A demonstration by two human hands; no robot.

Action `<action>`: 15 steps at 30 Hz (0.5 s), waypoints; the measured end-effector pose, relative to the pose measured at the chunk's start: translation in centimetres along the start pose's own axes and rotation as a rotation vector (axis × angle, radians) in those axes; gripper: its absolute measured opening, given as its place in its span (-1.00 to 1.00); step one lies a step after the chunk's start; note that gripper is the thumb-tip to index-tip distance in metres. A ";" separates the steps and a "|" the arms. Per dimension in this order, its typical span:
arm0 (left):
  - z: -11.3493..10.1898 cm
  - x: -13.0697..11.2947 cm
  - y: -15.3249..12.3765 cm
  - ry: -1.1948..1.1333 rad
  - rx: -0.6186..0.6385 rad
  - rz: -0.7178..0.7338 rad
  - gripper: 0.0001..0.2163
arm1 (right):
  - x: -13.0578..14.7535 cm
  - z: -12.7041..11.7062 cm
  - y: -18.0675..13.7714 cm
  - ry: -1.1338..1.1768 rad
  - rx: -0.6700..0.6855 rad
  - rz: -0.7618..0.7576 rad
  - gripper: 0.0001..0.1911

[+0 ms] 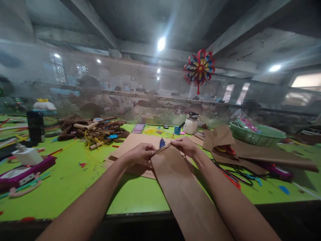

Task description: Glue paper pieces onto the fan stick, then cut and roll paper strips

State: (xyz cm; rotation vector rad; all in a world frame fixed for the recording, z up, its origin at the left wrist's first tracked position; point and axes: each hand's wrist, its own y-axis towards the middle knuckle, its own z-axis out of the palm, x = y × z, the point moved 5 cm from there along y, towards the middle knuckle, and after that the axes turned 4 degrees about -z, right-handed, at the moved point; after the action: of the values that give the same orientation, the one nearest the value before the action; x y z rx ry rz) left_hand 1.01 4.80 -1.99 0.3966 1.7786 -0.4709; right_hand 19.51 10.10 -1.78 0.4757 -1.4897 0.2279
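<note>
A long strip of brown kraft paper (183, 187) runs from the middle of the table down over its front edge, between my forearms. At its far end the paper has a narrow fold. My left hand (142, 153) pinches the left corner of that fold. The right corner is gripped between the thumb and fingers of my right hand (185, 146). Just behind the fold stands a small dark blue pointed object (162, 142), whose kind I cannot make out. More brown paper sheets (135, 140) lie flat beneath and behind my left hand.
Rolled brown paper pieces (100, 129) heap up at the left, near a purple power strip (27, 170) with a white charger. A white jug (191, 124), a green basket (258, 134), orange-handled scissors (232, 179) and cables lie right. A perforated screen (140, 100) borders the back.
</note>
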 end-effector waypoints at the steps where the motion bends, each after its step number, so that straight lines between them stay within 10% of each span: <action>1: 0.0 -0.2 -0.1 0.005 0.006 0.013 -0.73 | 0.2 0.0 0.0 0.005 0.004 -0.006 -0.61; 10: -0.4 -1.3 -0.3 -0.061 0.007 0.127 -0.77 | 2.0 0.0 -0.1 0.219 -0.014 -0.147 -0.63; 15: 0.2 -0.5 0.0 -0.205 0.086 0.147 -0.78 | 1.7 3.9 -1.3 0.094 0.362 -0.123 -0.50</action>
State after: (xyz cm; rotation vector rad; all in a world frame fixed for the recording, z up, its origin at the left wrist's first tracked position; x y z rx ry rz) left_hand 1.31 4.70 -1.57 0.5172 1.5237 -0.4682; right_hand 16.74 7.01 -0.26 0.8329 -1.3256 0.4201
